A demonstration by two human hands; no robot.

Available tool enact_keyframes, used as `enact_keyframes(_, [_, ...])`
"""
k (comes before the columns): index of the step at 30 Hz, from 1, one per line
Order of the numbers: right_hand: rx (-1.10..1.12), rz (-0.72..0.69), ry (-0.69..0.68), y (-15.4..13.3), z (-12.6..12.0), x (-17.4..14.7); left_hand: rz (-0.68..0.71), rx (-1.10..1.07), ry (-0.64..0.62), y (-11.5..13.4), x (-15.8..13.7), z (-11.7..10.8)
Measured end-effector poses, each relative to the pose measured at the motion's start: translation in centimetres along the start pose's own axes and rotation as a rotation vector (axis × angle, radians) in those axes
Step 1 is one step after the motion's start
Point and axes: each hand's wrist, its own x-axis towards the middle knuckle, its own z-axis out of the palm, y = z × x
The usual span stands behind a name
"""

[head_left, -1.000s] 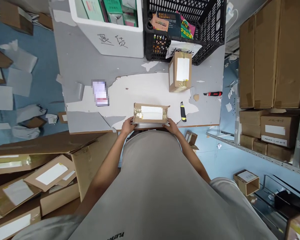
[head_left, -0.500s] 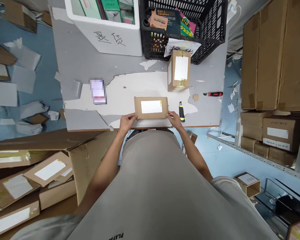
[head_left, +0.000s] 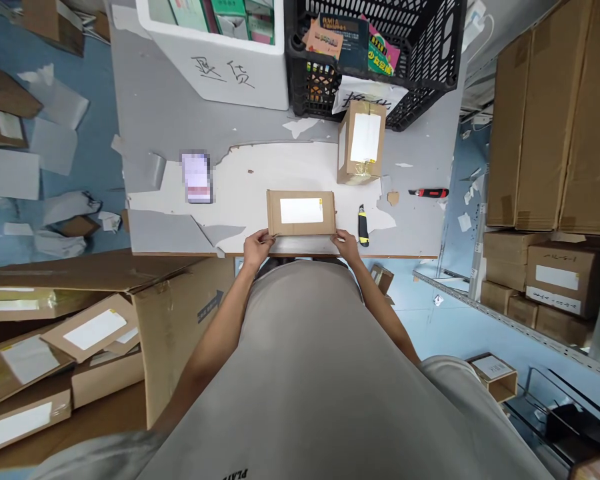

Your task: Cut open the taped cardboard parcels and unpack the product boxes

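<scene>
**Left hand (head_left: pixel 258 249) and right hand (head_left: pixel 348 246) are holding the flat box (head_left: pixel 301 215) at its near corners**

From my distant seat I am looking through the head camera. The flat box is lying over the near part of the table (head_left: pixel 417 230), and its white label (head_left: pixel 301 210) is facing up. Whether the flat box is fully resting there or being lifted a little, I cannot tell.

The left hand is pinching the near left corner of the flat box between thumb and fingers, so this hand is almost closed. The right hand is gripping the near right corner in a similar way, with only a small opening. How firmly they are pressing, I cannot see.

In my judgement, the step in hand is steadying and squaring the flat box with both hands. The next move, I am thinking, is calling for an even hold, or for one hand supporting while the other is becoming free.

To the right of the flat box, just apart from it, the yellow cutter (head_left: pixel 363 225) is lying; farther to its right is the red cutter (head_left: pixel 429 193). The tall box (head_left: pixel 363 143) is standing behind the flat box, toward the right. No finger is touching these three things.
</scene>
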Motion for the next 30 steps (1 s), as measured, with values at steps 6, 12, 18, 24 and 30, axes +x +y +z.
enact_keyframes(6, [0.065,-0.185,0.114,-2.4,-1.5,1.2,0.206,-0.074,0.085,3.2,-0.9,-1.1])
enact_keyframes(12, [0.069,-0.155,0.125,-2.6,-1.8,1.9,0.221,-0.045,0.13,4.4,-1.1,-1.3])
enact_keyframes(18, [0.033,-0.16,0.121,-0.7,-1.3,2.1,0.127,-0.131,0.103,2.0,0.5,-0.5])
enact_keyframes(24, [-0.095,-0.053,0.08,1.4,-1.4,2.9,0.09,0.065,0.053,-0.4,1.8,-0.5])
enact_keyframes(30, [-0.077,-0.072,-0.063,2.3,0.1,2.6,0.149,0.156,-0.064,-0.8,1.5,0.2])
